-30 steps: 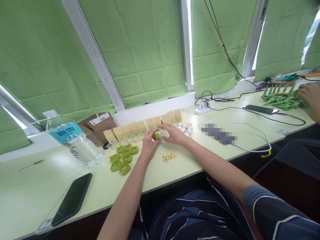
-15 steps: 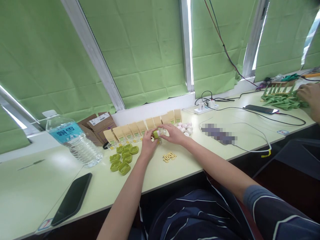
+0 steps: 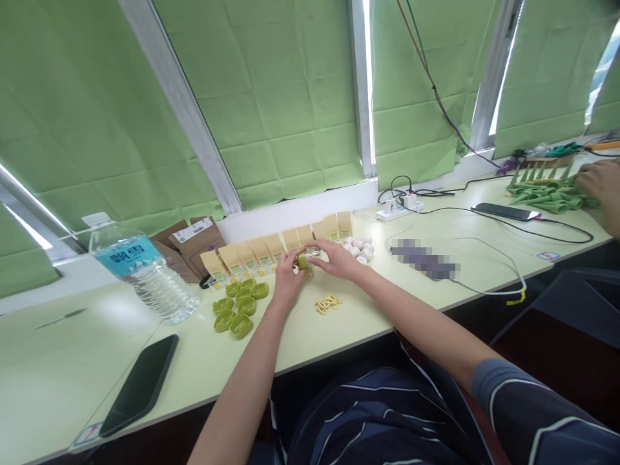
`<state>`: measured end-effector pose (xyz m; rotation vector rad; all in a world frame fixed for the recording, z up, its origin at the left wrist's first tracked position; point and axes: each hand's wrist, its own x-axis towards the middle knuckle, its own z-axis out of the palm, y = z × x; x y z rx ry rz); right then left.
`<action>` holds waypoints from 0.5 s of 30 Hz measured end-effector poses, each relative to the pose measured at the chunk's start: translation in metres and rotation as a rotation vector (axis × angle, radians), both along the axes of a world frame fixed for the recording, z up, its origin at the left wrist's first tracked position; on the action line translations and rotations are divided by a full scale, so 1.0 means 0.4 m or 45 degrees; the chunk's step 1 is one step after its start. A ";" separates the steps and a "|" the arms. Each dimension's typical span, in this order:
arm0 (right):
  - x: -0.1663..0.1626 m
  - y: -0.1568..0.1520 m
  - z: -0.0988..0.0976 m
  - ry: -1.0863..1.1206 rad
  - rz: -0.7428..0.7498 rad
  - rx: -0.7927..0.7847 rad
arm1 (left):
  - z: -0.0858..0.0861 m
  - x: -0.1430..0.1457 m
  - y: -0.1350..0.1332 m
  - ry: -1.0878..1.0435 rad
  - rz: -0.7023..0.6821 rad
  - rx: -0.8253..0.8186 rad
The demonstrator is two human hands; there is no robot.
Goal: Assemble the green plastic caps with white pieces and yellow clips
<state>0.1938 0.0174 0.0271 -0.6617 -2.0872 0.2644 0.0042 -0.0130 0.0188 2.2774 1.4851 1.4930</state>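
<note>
Between my fingertips, just above the table, are a small olive-green cup-like piece (image 3: 303, 261) and a clear plastic part (image 3: 313, 252). My left hand (image 3: 289, 272) pinches the green piece from the left. On the right, my right hand (image 3: 335, 259) grips the clear part against it; fingers partly hide both. Several similar olive-green pieces (image 3: 241, 327) lie left of my hands. Nearer me rests a small pile of yellow loop-shaped pieces (image 3: 329, 304). Several rounded white and pinkish pieces (image 3: 361, 260) sit right of my right hand.
Behind my hands stands a row of kraft-paper packets (image 3: 256, 252) with clear bases. A water bottle (image 3: 145, 265), cardboard box (image 3: 186, 248) and black phone (image 3: 140, 385) are at left. To the right lie a power strip (image 3: 400, 210) and cables. Another person's hand (image 3: 603, 187) touches green items.
My right hand has shifted slightly, and the clear part has turned a little against the green piece. Everything else looks the same.
</note>
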 end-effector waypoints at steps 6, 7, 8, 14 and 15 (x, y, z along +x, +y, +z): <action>-0.002 -0.004 0.000 0.032 0.026 -0.012 | 0.002 0.005 -0.005 -0.024 -0.018 -0.024; -0.002 -0.003 0.000 0.036 0.031 -0.018 | 0.003 0.005 -0.005 -0.026 -0.024 -0.028; -0.002 -0.003 -0.001 0.040 0.036 -0.022 | 0.003 0.005 -0.006 -0.027 -0.030 -0.031; -0.002 0.005 -0.005 0.042 0.045 -0.031 | 0.001 0.003 -0.004 -0.036 -0.065 -0.038; -0.002 0.007 -0.006 0.040 0.042 -0.036 | 0.000 0.003 -0.004 -0.036 -0.076 -0.035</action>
